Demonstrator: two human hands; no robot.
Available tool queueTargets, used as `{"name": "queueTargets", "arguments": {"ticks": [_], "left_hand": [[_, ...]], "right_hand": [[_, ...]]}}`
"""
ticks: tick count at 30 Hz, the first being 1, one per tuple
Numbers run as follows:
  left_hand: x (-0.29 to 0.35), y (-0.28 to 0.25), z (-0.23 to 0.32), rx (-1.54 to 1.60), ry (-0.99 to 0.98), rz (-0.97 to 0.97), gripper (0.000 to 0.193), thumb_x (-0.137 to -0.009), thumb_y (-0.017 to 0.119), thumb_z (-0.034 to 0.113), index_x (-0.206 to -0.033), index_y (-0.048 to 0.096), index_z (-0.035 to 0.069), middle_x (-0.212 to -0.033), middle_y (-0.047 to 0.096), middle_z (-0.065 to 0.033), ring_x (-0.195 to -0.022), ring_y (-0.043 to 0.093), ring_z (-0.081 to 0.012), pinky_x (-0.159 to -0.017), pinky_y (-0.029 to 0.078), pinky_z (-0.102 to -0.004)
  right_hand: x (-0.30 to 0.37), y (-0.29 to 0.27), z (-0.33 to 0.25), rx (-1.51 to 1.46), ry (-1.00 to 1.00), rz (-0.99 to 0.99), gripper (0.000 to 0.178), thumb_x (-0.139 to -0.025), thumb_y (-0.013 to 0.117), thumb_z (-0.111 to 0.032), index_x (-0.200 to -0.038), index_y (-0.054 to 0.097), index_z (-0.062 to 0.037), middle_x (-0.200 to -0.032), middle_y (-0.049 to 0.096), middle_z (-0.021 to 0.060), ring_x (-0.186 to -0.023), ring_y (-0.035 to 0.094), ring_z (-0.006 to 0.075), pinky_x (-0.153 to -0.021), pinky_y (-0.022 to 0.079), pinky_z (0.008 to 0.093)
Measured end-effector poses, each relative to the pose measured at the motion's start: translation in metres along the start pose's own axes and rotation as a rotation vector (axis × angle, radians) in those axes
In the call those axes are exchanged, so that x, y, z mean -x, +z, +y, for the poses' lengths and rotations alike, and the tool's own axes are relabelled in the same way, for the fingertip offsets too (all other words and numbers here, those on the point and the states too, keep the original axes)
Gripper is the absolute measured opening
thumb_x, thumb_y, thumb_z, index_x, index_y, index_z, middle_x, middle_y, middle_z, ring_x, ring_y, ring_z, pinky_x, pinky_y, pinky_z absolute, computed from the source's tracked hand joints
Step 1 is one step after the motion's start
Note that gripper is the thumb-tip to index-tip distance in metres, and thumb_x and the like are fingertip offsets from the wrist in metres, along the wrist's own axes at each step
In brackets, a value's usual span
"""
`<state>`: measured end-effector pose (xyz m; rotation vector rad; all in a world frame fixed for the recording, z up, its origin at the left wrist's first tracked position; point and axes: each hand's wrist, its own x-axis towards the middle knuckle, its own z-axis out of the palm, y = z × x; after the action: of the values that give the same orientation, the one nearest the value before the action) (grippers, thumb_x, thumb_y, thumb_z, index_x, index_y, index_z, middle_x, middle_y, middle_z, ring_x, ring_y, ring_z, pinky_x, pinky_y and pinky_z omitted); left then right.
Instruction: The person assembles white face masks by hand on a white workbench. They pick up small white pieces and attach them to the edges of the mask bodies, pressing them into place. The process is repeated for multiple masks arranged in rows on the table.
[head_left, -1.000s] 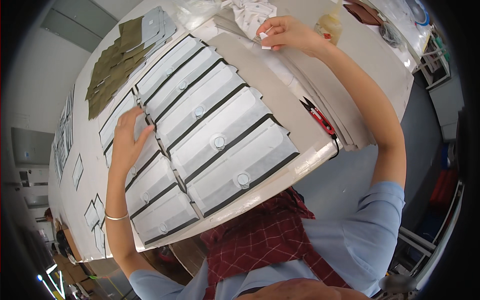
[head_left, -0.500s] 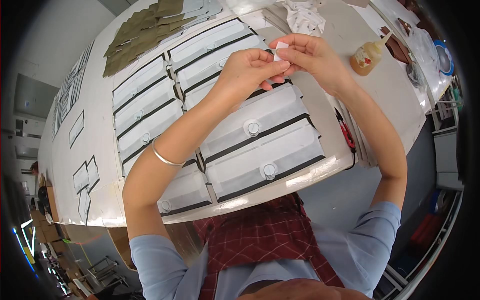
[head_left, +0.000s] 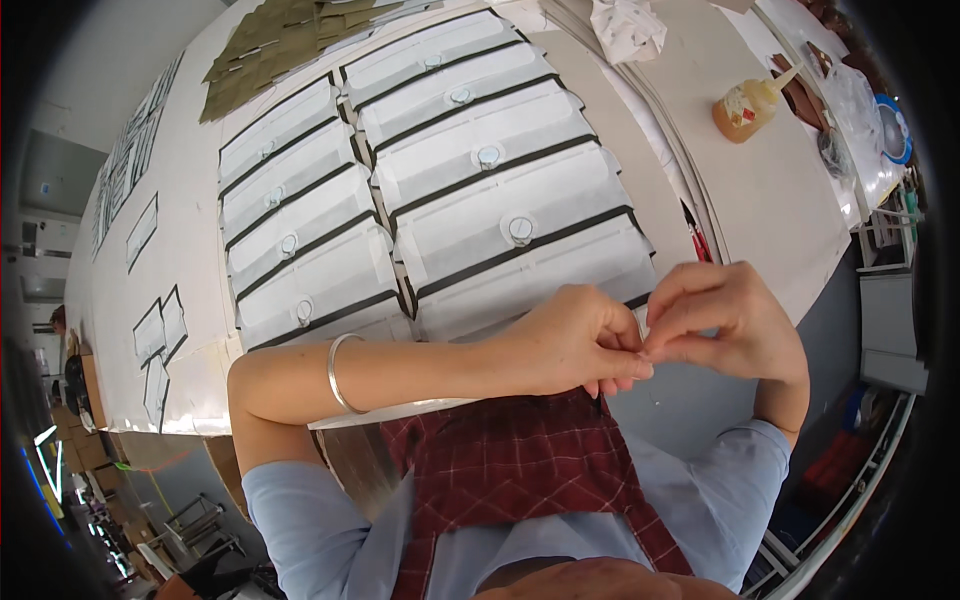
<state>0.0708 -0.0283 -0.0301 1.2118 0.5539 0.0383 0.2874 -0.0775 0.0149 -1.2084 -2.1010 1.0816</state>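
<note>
Closest to me, over the dark red checked apron (head_left: 520,450), I have the left hand (head_left: 580,340) and the right hand (head_left: 720,320) meeting fingertip to fingertip. Both are nearly closed, thumbs pinched against fingers; from here I can't tell what, if anything, sits in that pinch. I'd judge the step in hand to be fine two-handed fingertip work, off the panels. The next move calls for a steady pinch and room at the tabletop's near edge, I think.

Just beyond, the white panels (head_left: 535,275) lie in two columns on the tabletop (head_left: 715,165), black strips along their edges; round discs (head_left: 521,230) show on most. The red-handled snips (head_left: 699,243) lie behind the right hand, partly hidden. Farther off stand an amber bottle (head_left: 740,112), a crumpled white cloth (head_left: 628,32) and overlapping olive pieces (head_left: 260,55).
</note>
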Motion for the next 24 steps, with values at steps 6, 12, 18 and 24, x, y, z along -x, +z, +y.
{"name": "queueTargets", "arguments": {"ticks": [6, 12, 18, 24], "left_hand": [[0.018, -0.020, -0.009, 0.002, -0.036, 0.158, 0.022, -0.095, 0.071, 0.019, -0.096, 0.069, -0.003, -0.087, 0.072, -0.0097, -0.075, 0.069, -0.0111, -0.060, 0.054, -0.0229], [0.037, -0.022, -0.023, 0.013, 0.074, 0.264, 0.019, -0.097, 0.069, 0.018, -0.097, 0.070, -0.001, -0.090, 0.072, -0.0076, -0.081, 0.069, -0.0101, -0.058, 0.053, -0.0224], [0.062, -0.025, -0.024, -0.049, 0.037, 0.329, 0.016, -0.097, 0.069, 0.017, -0.097, 0.070, 0.001, -0.089, 0.072, -0.0053, -0.078, 0.068, -0.0090, -0.057, 0.053, -0.0229], [0.084, -0.041, -0.031, 0.006, 0.141, 0.462, 0.012, -0.095, 0.071, 0.013, -0.096, 0.069, 0.001, -0.083, 0.071, -0.0044, -0.076, 0.069, -0.0087, -0.056, 0.051, -0.0210]], "right_hand": [[-0.030, 0.016, 0.023, -0.212, 0.260, 0.052, 0.011, -0.081, 0.081, -0.009, -0.084, 0.073, -0.0035, -0.080, 0.069, 0.0002, -0.069, 0.058, 0.0058, -0.057, 0.044, 0.0227], [-0.040, 0.038, 0.026, -0.278, 0.147, 0.005, 0.008, -0.086, 0.078, -0.008, -0.089, 0.074, -0.0020, -0.079, 0.070, 0.0006, -0.068, 0.061, 0.0054, -0.059, 0.046, 0.0221], [-0.051, 0.048, 0.007, -0.421, 0.238, 0.018, 0.008, -0.083, 0.079, -0.002, -0.087, 0.073, 0.0006, -0.081, 0.072, 0.0049, -0.068, 0.066, 0.0076, -0.059, 0.050, 0.0202], [-0.085, 0.058, -0.001, -0.411, 0.186, -0.013, 0.004, -0.085, 0.077, 0.000, -0.087, 0.072, 0.0008, -0.082, 0.073, 0.0061, -0.064, 0.066, 0.0074, -0.053, 0.049, 0.0187]]}}
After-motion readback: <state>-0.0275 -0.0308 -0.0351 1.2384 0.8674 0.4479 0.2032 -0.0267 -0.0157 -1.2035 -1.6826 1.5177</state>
